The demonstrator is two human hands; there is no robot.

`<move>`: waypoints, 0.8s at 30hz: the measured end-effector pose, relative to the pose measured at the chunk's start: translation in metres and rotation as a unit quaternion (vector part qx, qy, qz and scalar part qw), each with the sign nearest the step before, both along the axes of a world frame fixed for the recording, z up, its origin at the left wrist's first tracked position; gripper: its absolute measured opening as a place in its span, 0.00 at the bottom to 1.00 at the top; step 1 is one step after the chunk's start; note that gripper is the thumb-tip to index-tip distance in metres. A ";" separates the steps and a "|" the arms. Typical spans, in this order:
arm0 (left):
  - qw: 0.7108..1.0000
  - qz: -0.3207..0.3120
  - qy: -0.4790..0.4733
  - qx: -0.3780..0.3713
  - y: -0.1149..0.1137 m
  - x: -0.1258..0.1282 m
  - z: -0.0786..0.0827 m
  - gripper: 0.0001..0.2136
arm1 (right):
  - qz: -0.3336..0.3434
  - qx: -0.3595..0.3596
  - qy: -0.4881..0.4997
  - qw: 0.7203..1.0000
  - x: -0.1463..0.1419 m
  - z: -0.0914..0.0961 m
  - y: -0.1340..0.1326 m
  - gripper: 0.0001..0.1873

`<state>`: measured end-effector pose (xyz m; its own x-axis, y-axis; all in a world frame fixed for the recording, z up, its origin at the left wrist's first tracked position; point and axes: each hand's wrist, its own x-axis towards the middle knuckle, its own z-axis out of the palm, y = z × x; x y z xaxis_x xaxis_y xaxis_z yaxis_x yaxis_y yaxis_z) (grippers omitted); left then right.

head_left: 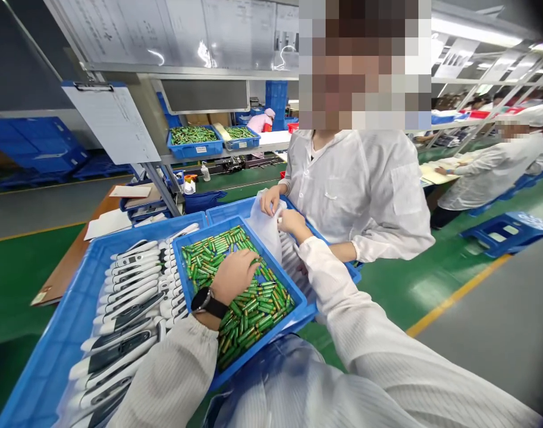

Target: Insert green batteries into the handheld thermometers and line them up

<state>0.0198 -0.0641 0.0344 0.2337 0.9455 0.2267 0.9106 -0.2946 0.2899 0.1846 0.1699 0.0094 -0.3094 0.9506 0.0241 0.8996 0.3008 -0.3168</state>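
Green cells (pixel 253 306) noted loose in a blue tray (pixel 179 261), in front of the wearer; they lie on their sides, long axes crossing at many angles (no common heading found), while the tray's own long axis runs obliquely, from far left to near right. The left hand (pixel 236 274) is over the cells, fingers loosely bent; from where I stand I cannot tell whether they close on any. The right hand (pixel 293 223) is pinched on a translucent plastic bag (pixel 266 235) just beyond the tray; a co-worker's hand (pixel 271 199) is at the same bag. Left of the tray, white-and-dark handheld devices (pixel 132 285) lie in rows inside a larger blue container (pixel 57 345).
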 end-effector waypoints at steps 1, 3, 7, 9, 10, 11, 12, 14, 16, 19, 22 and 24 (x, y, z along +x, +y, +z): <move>0.999 0.008 -0.047 0.014 0.001 -0.001 0.000 0.15 | -0.004 0.030 0.025 0.999 0.004 0.005 -0.001 0.18; 0.991 0.028 -0.122 0.045 0.002 -0.002 0.001 0.17 | -0.019 0.102 0.109 0.989 0.011 0.012 -0.005 0.17; 0.961 0.072 -0.249 0.091 0.002 -0.003 0.004 0.13 | -0.058 0.261 0.278 0.923 0.021 0.022 -0.020 0.16; 0.944 0.094 -0.295 0.110 0.002 -0.004 0.006 0.12 | -0.067 0.323 0.349 0.877 0.024 0.029 -0.029 0.17; 0.938 0.103 -0.309 0.117 0.001 -0.004 0.007 0.12 | -0.064 0.336 0.387 0.856 0.024 0.033 -0.033 0.18; 0.933 0.112 -0.318 0.125 0.001 -0.004 0.008 0.12 | -0.057 0.336 0.428 0.837 0.023 0.037 -0.037 0.19; 0.929 0.120 -0.325 0.134 0.000 -0.004 0.009 0.12 | -0.045 0.325 0.469 0.820 0.021 0.039 -0.042 0.19; 0.920 0.131 -0.332 0.159 -0.001 -0.004 0.011 0.12 | -0.008 0.279 0.540 0.794 0.014 0.041 -0.050 0.22; 0.912 0.143 -0.335 0.187 -0.003 -0.003 0.012 0.12 | 0.027 0.211 0.575 0.790 0.003 0.038 -0.059 0.23; 0.904 0.153 -0.341 0.209 -0.004 -0.003 0.013 0.12 | 0.054 0.106 0.567 0.815 -0.013 0.028 -0.071 0.26; 0.905 0.142 -0.345 0.204 -0.005 -0.003 0.013 0.12 | 0.079 0.005 0.568 0.819 -0.026 0.018 -0.082 0.28; 0.913 0.128 -0.335 0.196 -0.006 -0.004 0.013 0.12 | 0.097 -0.049 0.576 0.810 -0.031 0.014 -0.088 0.29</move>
<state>0.0160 -0.0700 0.0473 -0.2981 0.7658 0.5698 0.6202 -0.2983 0.7255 0.1533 0.0817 0.0235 -0.2787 0.9018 0.3304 -0.0703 0.3240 -0.9435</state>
